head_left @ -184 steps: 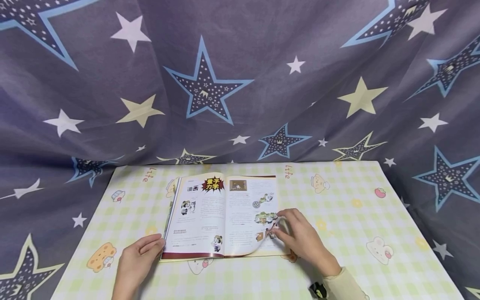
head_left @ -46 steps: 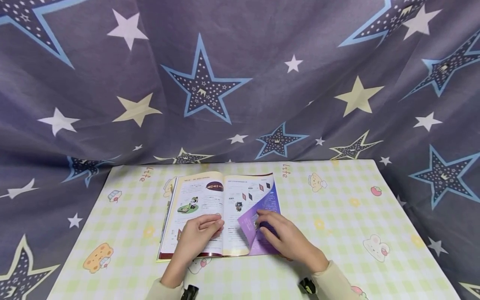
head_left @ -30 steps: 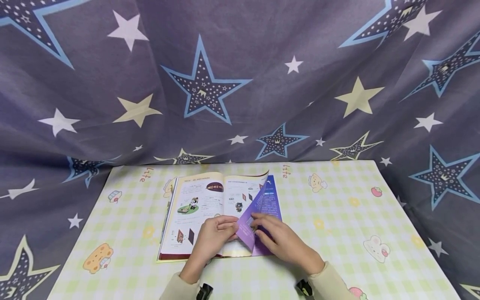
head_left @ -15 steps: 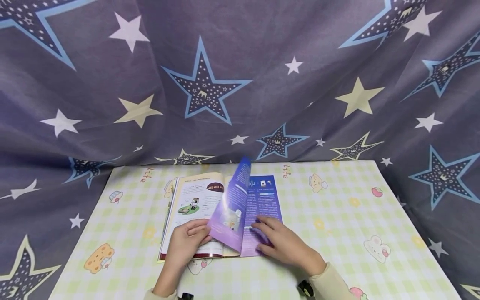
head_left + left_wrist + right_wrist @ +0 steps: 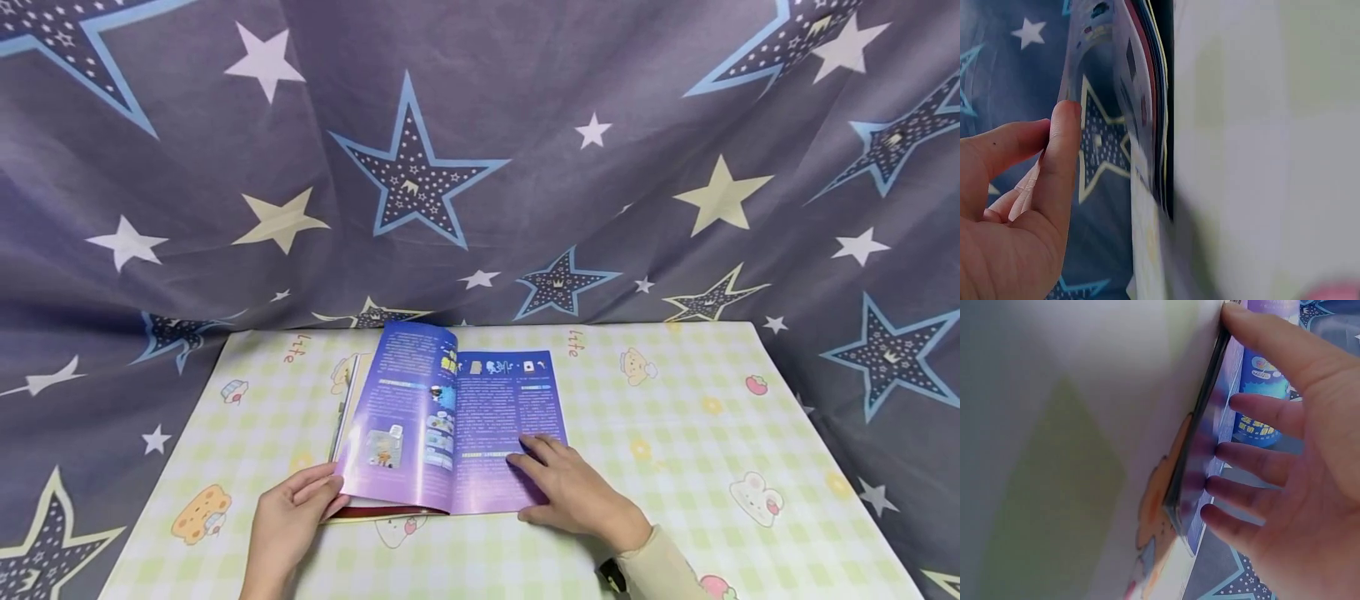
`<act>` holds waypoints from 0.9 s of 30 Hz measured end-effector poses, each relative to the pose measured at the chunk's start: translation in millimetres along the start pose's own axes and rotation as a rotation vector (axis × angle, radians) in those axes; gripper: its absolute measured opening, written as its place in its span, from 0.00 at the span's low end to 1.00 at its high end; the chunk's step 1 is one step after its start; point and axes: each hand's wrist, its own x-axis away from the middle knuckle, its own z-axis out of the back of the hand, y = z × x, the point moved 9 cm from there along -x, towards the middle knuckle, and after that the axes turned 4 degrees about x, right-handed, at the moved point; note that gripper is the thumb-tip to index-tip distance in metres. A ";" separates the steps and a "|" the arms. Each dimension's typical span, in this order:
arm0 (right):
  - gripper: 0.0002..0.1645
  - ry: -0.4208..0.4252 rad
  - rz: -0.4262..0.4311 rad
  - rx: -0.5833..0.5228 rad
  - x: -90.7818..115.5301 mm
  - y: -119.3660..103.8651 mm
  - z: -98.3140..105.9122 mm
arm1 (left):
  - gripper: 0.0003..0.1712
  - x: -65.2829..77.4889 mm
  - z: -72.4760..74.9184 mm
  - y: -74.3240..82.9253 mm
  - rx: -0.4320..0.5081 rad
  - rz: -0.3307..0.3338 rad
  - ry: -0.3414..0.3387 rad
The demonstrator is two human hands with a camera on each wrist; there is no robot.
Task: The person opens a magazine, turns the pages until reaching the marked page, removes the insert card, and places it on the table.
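Magazine between left hand, page edge in its pinch, and right hand, loosely spread on facing page.

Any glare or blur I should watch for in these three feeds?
Head: bright glare streaks on the purple left page; left wrist: tablecloth blurred, soft shadow beside the magazine; right wrist: tablecloth blurred too, right hand sharper.

Glare streaks the glossy left page; the wrist views look soft.
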 end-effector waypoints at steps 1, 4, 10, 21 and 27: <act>0.45 -0.001 -0.001 0.004 0.2 0.2 -0.2 | 0.18 0.2 3.5 -1.0 0.000 0.005 0.007; 0.42 -0.008 0.001 0.003 1.7 1.1 -0.1 | 0.19 0.4 11.4 -3.3 -0.004 0.017 0.017; 0.33 0.011 0.024 -0.046 7.1 3.5 4.7 | 0.21 0.9 21.4 -5.4 -0.054 0.032 0.031; 0.14 0.099 -0.004 -0.183 17.4 20.1 19.8 | 0.23 1.4 28.1 -4.7 -0.151 0.024 0.045; 0.14 0.111 -0.102 -0.253 25.0 33.8 23.9 | 0.24 2.8 31.1 1.6 -0.258 -0.004 0.078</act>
